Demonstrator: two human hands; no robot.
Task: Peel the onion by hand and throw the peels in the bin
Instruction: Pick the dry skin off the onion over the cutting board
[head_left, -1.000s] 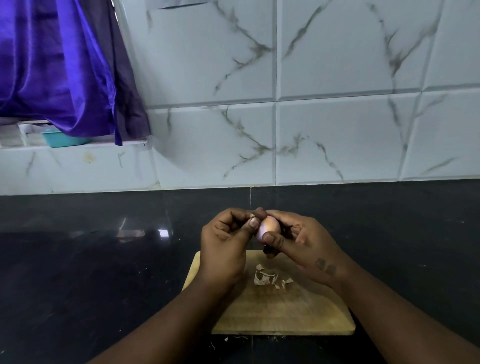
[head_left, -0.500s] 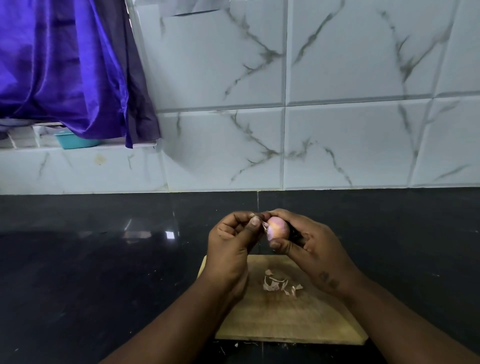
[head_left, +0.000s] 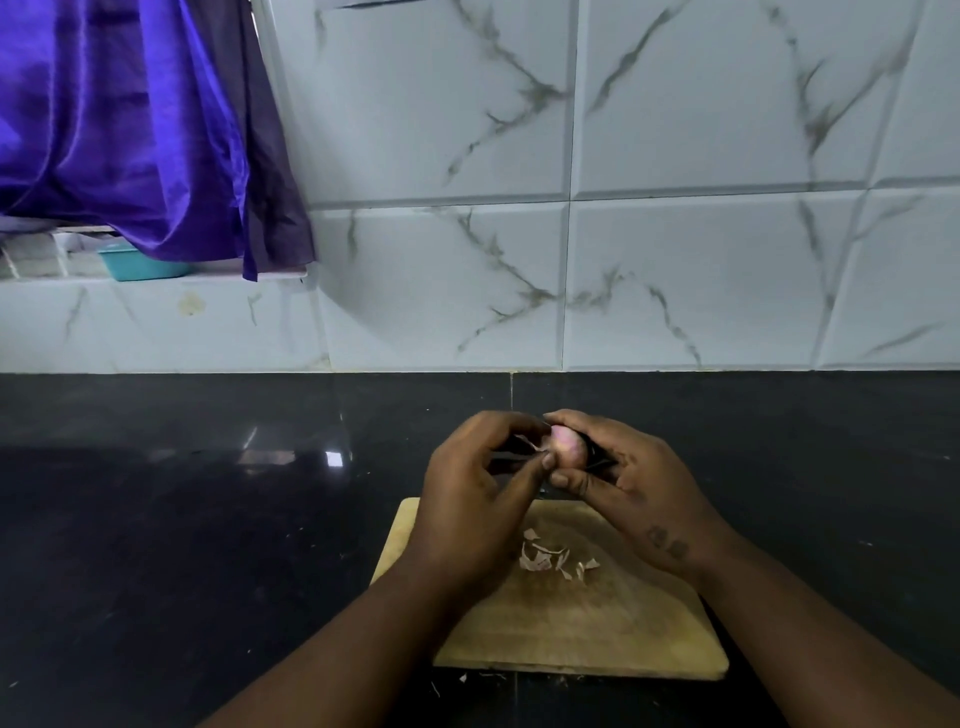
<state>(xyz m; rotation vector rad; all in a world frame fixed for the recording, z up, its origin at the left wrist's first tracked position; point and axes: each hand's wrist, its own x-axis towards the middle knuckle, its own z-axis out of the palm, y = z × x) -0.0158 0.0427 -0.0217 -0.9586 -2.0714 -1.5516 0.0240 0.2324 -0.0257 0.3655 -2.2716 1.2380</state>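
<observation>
Between the curled fingers (head_left: 574, 480) of the right hand (head_left: 639, 488) sits the small, likely slick onion (head_left: 567, 448), while the left hand (head_left: 467, 499) pinches its papery, tear-prone skin flap (head_left: 534, 444), best taken at the loose edge.

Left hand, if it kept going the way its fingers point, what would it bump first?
Probably the small pink round onion, right at the fingertips, where the left hand pinches a loose papery peel flap. Behind it is the right hand gripping the onion.

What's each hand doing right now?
Left hand: pinches a peel on the onion.
Right hand: holds the onion.
</observation>
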